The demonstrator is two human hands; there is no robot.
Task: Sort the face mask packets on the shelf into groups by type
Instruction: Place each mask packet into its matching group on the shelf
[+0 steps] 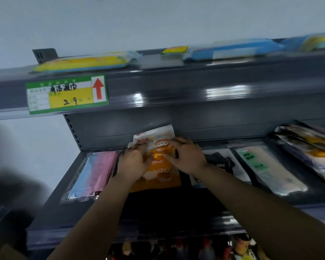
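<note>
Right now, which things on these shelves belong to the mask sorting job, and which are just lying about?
Part of the job:
orange cartoon mask packets, under the left hand and right hand
pink and blue mask packet
black mask packet
beige packet marked FACE MASK
stack of packets at far right

Lying about:
wet wipe packs on the upper shelf
green and yellow price label

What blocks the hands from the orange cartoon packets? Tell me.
Nothing visible. The left hand and right hand already rest on the orange cartoon packets, between the pink-and-blue mask packet and the black mask packet.
</note>
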